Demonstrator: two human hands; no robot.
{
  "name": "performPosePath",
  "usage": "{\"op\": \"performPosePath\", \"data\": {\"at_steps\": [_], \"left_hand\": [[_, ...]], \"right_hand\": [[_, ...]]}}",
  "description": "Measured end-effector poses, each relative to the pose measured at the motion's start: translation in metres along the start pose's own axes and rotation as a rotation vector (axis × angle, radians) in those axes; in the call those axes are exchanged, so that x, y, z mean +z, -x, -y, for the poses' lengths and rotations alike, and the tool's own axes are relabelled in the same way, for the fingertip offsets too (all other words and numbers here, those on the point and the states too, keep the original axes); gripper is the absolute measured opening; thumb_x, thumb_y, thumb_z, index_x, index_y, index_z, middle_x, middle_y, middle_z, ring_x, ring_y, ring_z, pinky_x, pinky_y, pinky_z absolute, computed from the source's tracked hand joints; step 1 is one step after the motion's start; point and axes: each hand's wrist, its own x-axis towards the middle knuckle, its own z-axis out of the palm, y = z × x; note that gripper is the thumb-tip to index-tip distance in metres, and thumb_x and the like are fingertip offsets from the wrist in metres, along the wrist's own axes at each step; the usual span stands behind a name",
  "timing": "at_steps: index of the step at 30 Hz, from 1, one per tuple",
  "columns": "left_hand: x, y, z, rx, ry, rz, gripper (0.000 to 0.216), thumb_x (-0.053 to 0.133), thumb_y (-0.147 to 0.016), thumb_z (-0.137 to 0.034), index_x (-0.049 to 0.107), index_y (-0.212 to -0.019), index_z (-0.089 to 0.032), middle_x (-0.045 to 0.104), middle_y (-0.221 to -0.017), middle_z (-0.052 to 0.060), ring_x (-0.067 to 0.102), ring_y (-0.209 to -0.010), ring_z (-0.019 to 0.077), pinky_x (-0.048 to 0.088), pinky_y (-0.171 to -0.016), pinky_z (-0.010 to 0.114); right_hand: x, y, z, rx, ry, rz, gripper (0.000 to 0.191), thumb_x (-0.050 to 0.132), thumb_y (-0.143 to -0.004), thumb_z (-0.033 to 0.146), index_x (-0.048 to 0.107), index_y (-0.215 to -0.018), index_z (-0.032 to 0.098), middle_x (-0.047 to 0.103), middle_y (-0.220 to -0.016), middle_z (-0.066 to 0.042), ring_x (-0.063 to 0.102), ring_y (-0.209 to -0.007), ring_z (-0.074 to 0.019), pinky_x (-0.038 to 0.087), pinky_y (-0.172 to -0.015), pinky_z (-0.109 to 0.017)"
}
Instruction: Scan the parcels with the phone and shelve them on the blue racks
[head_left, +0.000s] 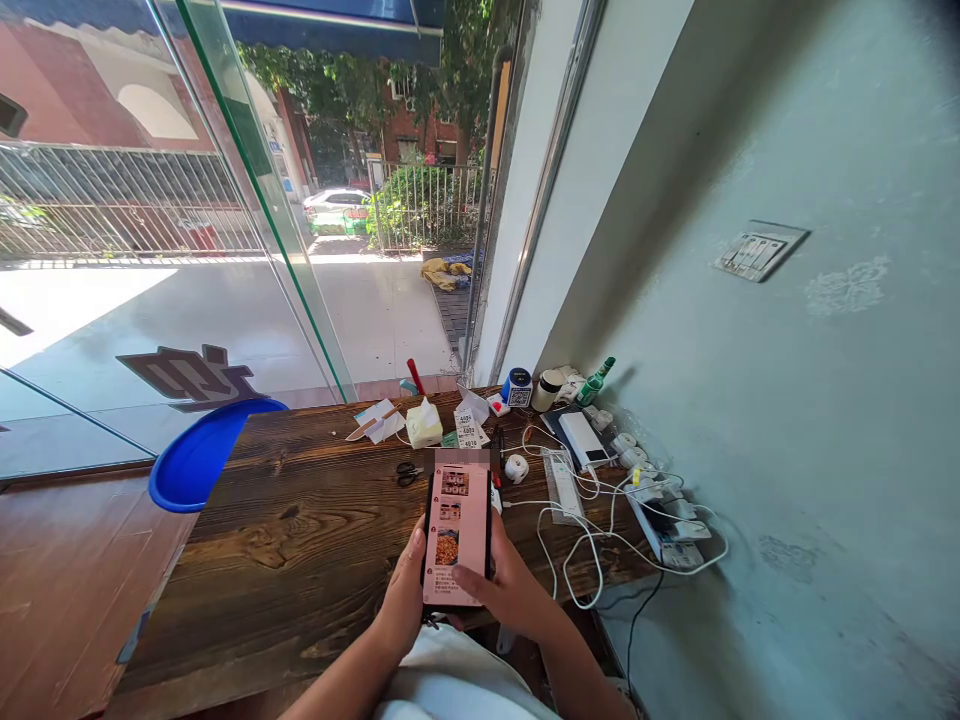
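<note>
A: Where's the phone [470, 510]?
B: Held up over the near side of the tabletop [315, 520], screen toward the wearer. The left hand [405, 585] grips its left edge, the right hand [514, 580] its right, with that thumb over the lower screen.
A: All fingers visible?
B: No, most are hidden behind it. The screen's writing is too small to read, and a smeared patch covers its top.
A: And the white cable [525, 503]?
B: It runs toward the phone's right side; I can't tell whether it's plugged in.
A: The blue tub [187, 480]?
B: Partly hidden by the tabletop.
</note>
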Motion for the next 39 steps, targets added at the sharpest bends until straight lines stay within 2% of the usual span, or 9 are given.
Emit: {"op": "performPosePath", "data": {"at_steps": [4,11,16,18,23,25,30,33,39], "left_hand": [[0.000,0.000,0.000,0.003,-0.001,-0.004,0.086,0.061,-0.073,-0.067,0.034,-0.143,-0.025,0.072,-0.096,0.009,0.069,-0.068,0.0230,0.046,-0.037,0.021],[0.002,0.004,0.000,0.022,-0.032,-0.008,0.092,0.061,-0.069,-0.073,0.035,-0.142,-0.024,0.073,-0.091,0.008,0.068,-0.060,0.0211,0.044,-0.036,0.021],[0.004,0.005,-0.001,0.012,-0.028,0.003,0.091,0.060,-0.071,-0.071,0.031,-0.144,-0.024,0.072,-0.098,0.010,0.069,-0.068,0.0232,0.043,-0.035,0.020],[0.004,0.004,-0.001,0.011,-0.024,0.004,0.092,0.060,-0.071,-0.071,0.031,-0.144,-0.023,0.071,-0.101,0.010,0.069,-0.070,0.0240,0.044,-0.035,0.020],[0.001,0.004,0.001,-0.003,-0.009,-0.017,0.089,0.062,-0.070,-0.070,0.036,-0.141,-0.022,0.071,-0.102,0.011,0.070,-0.069,0.0243,0.043,-0.035,0.020],[0.000,0.005,0.002,0.007,0.002,-0.032,0.087,0.062,-0.072,-0.067,0.036,-0.141,-0.022,0.071,-0.102,0.011,0.070,-0.070,0.0245,0.043,-0.035,0.020],[-0.001,0.006,0.003,0.041,-0.007,-0.030,0.084,0.061,-0.076,-0.065,0.035,-0.142,-0.021,0.070,-0.107,0.012,0.070,-0.077,0.0268,0.047,-0.036,0.023],[-0.003,0.006,0.006,0.031,-0.014,-0.037,0.087,0.062,-0.075,-0.065,0.033,-0.143,-0.019,0.069,-0.110,0.013,0.070,-0.080,0.0286,0.048,-0.036,0.024],[-0.007,0.004,0.008,0.026,0.043,-0.050,0.077,0.064,-0.078,-0.057,0.039,-0.142,-0.021,0.070,-0.110,0.012,0.070,-0.084,0.0273,0.053,-0.046,0.025]], "right_hand": [[0.002,0.000,-0.001,0.024,0.021,-0.087,0.053,0.051,-0.093,0.047,0.033,-0.139,0.027,0.045,-0.144,-0.010,0.042,-0.132,-0.0269,0.033,-0.111,-0.048],[0.006,0.002,-0.002,-0.046,-0.107,0.042,0.094,0.073,-0.078,0.038,0.006,-0.143,0.028,0.044,-0.143,-0.016,0.050,-0.125,-0.0313,0.046,-0.099,-0.053],[0.008,-0.005,0.001,0.011,-0.145,-0.125,0.050,0.055,-0.091,0.048,0.039,-0.132,0.025,0.057,-0.130,-0.012,0.053,-0.121,-0.0300,0.042,-0.104,-0.052],[0.007,-0.008,0.000,-0.001,-0.121,-0.150,0.046,0.055,-0.091,0.047,0.044,-0.129,0.024,0.058,-0.128,-0.011,0.052,-0.122,-0.0298,0.039,-0.106,-0.052],[0.004,-0.005,-0.002,-0.053,-0.109,0.001,0.079,0.075,-0.076,0.035,0.026,-0.137,0.026,0.055,-0.131,-0.014,0.056,-0.117,-0.0309,0.046,-0.098,-0.054],[0.005,-0.004,0.000,-0.056,-0.120,0.012,0.079,0.077,-0.074,0.034,0.028,-0.136,0.026,0.056,-0.129,-0.014,0.058,-0.115,-0.0305,0.048,-0.095,-0.052],[0.012,-0.013,0.006,-0.054,-0.150,-0.222,0.046,0.064,-0.083,0.048,0.051,-0.121,0.024,0.064,-0.120,-0.009,0.060,-0.110,-0.0278,0.048,-0.096,-0.045],[0.018,-0.021,0.004,-0.054,-0.108,-0.398,0.043,0.060,-0.083,0.055,0.058,-0.111,0.023,0.068,-0.110,-0.009,0.064,-0.099,-0.0288,0.053,-0.087,-0.043],[0.022,-0.024,-0.001,-0.058,-0.044,-0.451,0.042,0.061,-0.081,0.056,0.059,-0.107,0.022,0.069,-0.102,-0.009,0.064,-0.092,-0.0283,0.053,-0.083,-0.043]]}}
